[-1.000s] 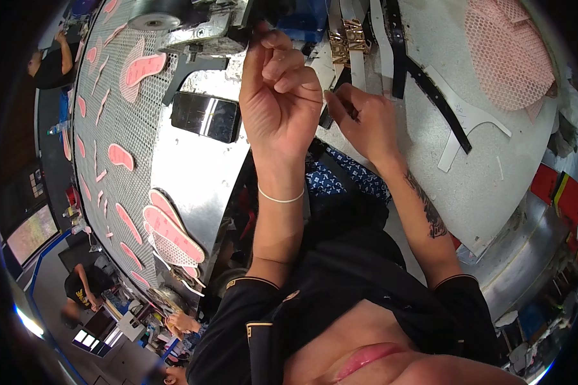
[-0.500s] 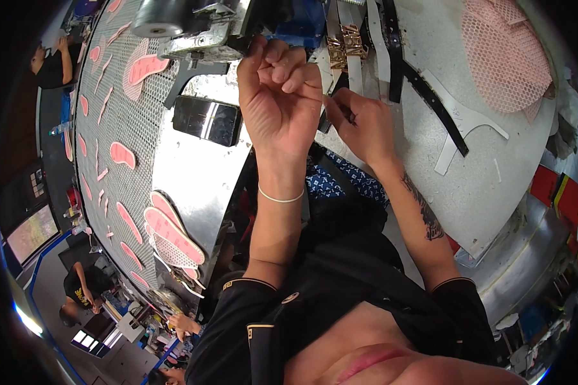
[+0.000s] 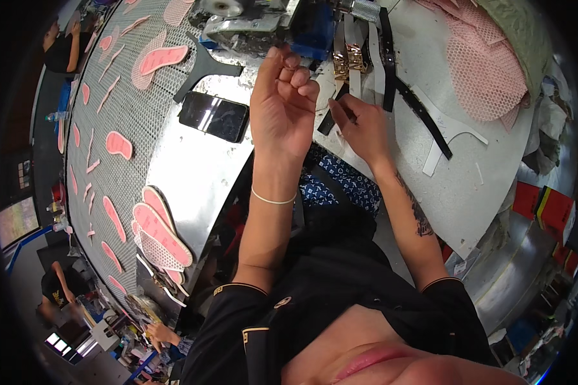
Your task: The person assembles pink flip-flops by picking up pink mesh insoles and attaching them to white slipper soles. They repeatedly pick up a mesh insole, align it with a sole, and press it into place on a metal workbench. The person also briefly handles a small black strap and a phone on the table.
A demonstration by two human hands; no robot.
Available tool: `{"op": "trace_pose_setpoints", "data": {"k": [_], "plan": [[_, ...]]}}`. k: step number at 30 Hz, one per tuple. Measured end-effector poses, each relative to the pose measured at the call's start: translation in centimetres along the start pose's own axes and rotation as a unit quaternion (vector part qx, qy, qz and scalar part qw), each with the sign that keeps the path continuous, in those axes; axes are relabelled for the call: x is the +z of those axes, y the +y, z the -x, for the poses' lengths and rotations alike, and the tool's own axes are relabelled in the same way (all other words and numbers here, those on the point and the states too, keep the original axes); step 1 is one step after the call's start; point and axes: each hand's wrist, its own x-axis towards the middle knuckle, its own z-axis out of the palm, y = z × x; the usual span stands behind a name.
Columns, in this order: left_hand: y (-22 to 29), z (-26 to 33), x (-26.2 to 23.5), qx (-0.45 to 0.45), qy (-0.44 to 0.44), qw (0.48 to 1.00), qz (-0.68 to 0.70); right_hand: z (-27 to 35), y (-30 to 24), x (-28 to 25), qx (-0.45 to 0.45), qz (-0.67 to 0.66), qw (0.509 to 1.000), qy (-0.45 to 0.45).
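My left hand [image 3: 281, 112] is turned palm up, just in front of the machine [image 3: 244, 32] at the top. Its fingers are curled in; anything between the fingertips and thumb is hidden. Close to its right, my right hand [image 3: 364, 128] is bent over a short black strip [image 3: 328, 119], with thumb and fingertips closed on it. Beyond the right hand lie white straps with gold metal ornaments [image 3: 349, 62]. A long black strap with small holes [image 3: 424, 115] runs over a white Y-shaped piece [image 3: 453, 133].
A dark phone [image 3: 213, 117] lies left of my hands, below a dark Y-shaped piece [image 3: 202, 72]. Pink insoles [image 3: 119, 145] are spread over the mesh conveyor [image 3: 151, 109], with several stacked [image 3: 160, 234] at its near edge. Pink mesh sheets [image 3: 485, 70] pile up at right. Other people work at far left.
The whole view has shifted slightly, showing more of the dark Y-shaped piece. My left fingers have drawn a little away from the machine. My right hand stays by the black strip.
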Motion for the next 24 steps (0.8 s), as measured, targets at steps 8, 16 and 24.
{"op": "trace_pose_setpoints", "data": {"k": [8,16,24], "plan": [[0.5,0.0,0.5,-0.063,0.008,0.993,0.098,0.2,-0.3,-0.2,0.024,-0.005,1.0,-0.008],[0.9,0.0,1.0,-0.088,0.01,0.988,0.127,0.4,-0.6,-0.1,0.011,-0.004,1.0,0.002],[1.0,-0.7,0.8,-0.071,0.026,0.997,0.027,0.4,-0.3,0.1,0.004,-0.015,1.0,0.012]]}}
